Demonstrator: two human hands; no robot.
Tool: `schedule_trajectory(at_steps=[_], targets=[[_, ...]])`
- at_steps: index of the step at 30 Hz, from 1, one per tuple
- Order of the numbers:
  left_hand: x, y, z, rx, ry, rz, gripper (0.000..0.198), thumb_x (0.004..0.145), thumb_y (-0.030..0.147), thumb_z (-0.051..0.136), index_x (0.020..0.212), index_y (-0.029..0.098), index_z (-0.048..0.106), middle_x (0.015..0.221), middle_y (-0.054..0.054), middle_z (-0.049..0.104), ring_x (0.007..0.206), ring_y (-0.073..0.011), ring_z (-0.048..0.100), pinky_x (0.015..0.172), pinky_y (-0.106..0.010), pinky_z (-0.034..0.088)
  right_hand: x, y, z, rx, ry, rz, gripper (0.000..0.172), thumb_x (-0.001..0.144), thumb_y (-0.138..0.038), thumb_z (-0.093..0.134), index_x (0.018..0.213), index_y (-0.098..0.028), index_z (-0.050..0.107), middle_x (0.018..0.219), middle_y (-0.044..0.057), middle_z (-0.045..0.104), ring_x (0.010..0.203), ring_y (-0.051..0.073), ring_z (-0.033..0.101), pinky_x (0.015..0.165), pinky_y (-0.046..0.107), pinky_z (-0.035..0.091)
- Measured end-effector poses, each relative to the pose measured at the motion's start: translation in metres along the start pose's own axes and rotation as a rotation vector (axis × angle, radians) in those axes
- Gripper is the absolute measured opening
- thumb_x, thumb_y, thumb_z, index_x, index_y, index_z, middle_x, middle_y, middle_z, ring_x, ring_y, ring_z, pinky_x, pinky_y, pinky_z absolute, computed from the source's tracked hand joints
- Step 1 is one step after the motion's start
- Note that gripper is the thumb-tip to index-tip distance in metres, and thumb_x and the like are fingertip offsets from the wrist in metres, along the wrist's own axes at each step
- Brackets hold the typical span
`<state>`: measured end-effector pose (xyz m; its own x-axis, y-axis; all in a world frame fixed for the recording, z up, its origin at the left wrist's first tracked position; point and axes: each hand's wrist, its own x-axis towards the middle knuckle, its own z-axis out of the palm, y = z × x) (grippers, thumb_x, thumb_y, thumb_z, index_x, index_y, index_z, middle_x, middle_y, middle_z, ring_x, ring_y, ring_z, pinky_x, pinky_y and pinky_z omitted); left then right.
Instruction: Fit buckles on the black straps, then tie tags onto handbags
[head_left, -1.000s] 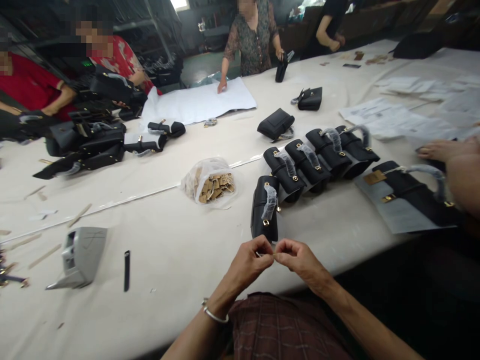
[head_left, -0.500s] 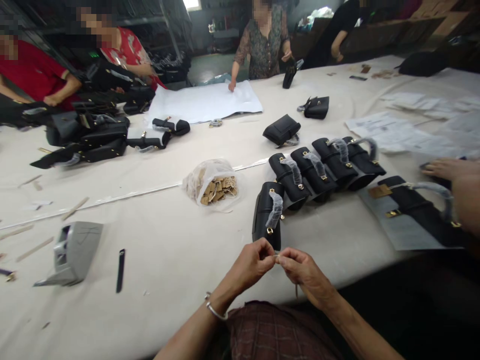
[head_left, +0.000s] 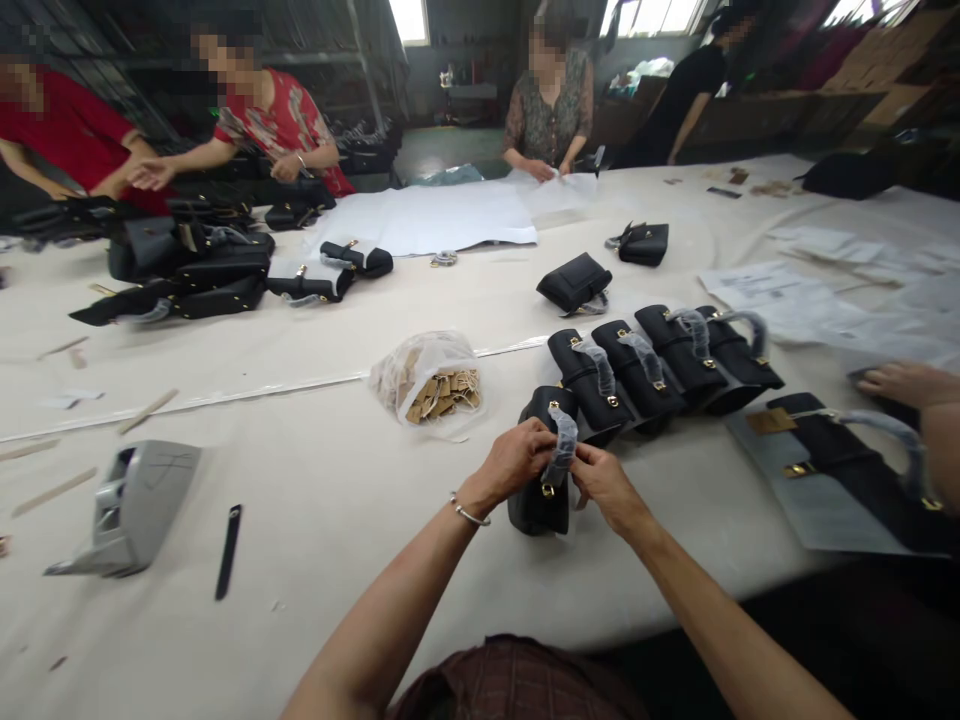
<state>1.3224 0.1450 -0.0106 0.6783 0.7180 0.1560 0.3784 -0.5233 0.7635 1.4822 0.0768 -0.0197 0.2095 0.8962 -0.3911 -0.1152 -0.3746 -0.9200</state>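
A small black handbag (head_left: 541, 500) with gold fittings and a foam-wrapped handle (head_left: 561, 445) stands upright on the cream table (head_left: 337, 520) in front of me. My left hand (head_left: 512, 462), with a silver bangle on the wrist, pinches at the handle's left side. My right hand (head_left: 606, 487) is closed with fingertips at the handle's lower right, by a gold clasp. Behind it leans a row of several similar black bags (head_left: 664, 365).
A clear bag of tan tags (head_left: 431, 383) lies centre. A grey tool (head_left: 131, 505) and a black strap (head_left: 228, 537) lie left. Another person's hand (head_left: 904, 385) rests by a bag on grey paper (head_left: 840, 465). Across the table, several people handle bags (head_left: 195, 265) and white paper (head_left: 442, 215).
Both my hands have moved forward from the table's near edge, where they pinched something tiny together, onto the wrapped handle of the nearest bag. The camera tilted up slightly.
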Motion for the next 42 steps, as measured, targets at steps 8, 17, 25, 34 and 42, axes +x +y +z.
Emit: schedule_trajectory(at_steps=[8,17,25,34,42], targets=[[-0.01,0.003,0.002,0.132,0.043,-0.083,0.016,0.092,0.025,0.052,0.091,0.021,0.068,0.089,-0.003,0.061,0.076,-0.0159,0.055,0.066,-0.027,0.04,0.0,0.001,-0.002,-0.028,-0.137,0.022,0.056,0.058,-0.065,0.08,0.076,-0.014,0.067,0.048,-0.008,0.039,0.045,0.006,0.027,0.042,0.022,0.017],[-0.043,0.0,0.001,-1.126,0.091,-0.346,0.02,0.087,0.035,0.058,0.085,0.015,0.059,0.088,-0.004,0.058,0.081,-0.0152,0.053,0.08,-0.028,0.041,-0.018,-0.007,-0.027,-0.328,-0.252,-0.1,0.038,0.075,-0.047,0.075,0.099,-0.018,0.071,0.091,0.005,0.073,0.087,0.022,0.064,0.08,0.033,0.049],[-0.048,0.008,0.014,-1.49,0.287,-0.401,0.025,0.079,0.029,0.067,0.068,0.018,0.047,0.057,0.006,0.038,0.063,-0.01,0.048,0.064,-0.021,0.039,-0.028,-0.001,-0.026,-0.477,-0.235,0.04,0.034,0.073,-0.047,0.071,0.085,-0.016,0.071,0.075,0.004,0.07,0.066,0.017,0.06,0.052,0.025,0.044],[-0.074,0.015,0.019,-1.076,0.344,-0.335,0.025,0.086,0.038,0.064,0.096,0.017,0.056,0.093,-0.005,0.069,0.055,-0.0054,0.046,0.049,-0.02,0.032,-0.041,0.005,-0.011,0.19,-0.181,0.32,0.044,0.058,-0.043,0.091,0.081,-0.015,0.066,0.067,0.002,0.067,0.048,0.008,0.055,0.039,0.016,0.044],[-0.101,0.029,0.027,-0.617,0.307,-0.115,0.032,0.096,0.025,0.048,0.127,0.024,0.058,0.123,-0.008,0.066,0.086,-0.0147,0.066,0.077,-0.029,0.055,-0.049,0.017,0.021,0.36,0.009,0.232,0.055,0.046,-0.044,0.096,0.081,-0.017,0.063,0.066,0.0,0.068,0.051,0.01,0.06,0.043,0.017,0.05]])
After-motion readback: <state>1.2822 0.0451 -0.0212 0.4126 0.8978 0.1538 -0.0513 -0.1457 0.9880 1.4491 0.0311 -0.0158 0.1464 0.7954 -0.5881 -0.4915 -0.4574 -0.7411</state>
